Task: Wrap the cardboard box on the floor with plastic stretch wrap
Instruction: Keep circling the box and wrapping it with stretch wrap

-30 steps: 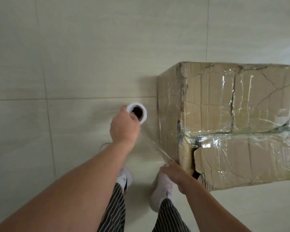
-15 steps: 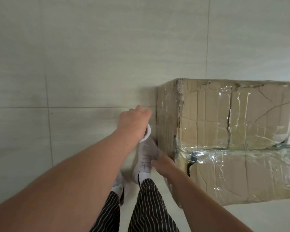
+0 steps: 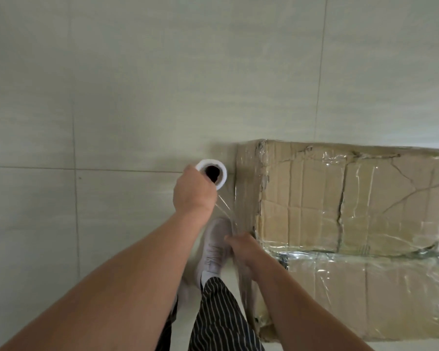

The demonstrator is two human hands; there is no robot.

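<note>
A large worn cardboard box (image 3: 352,214) stands on the tiled floor at the right, with clear stretch wrap over its top and sides. My left hand (image 3: 192,192) grips a white roll of stretch wrap (image 3: 214,172), held upright just left of the box's near corner, its dark core facing me. A thin clear film (image 3: 226,211) runs from the roll down toward the box corner. My right hand (image 3: 241,247) pinches that film against the box's left side, low at the corner.
Pale tiled floor (image 3: 112,97) spreads to the left and beyond the box. My white shoe (image 3: 213,247) and striped trouser leg (image 3: 221,315) are right beside the box's left side, under my arms.
My left hand has lifted and tipped the roll so its core shows again, moving further along the box's left side. The box now sits lower in view. My right hand stays at the corner.
</note>
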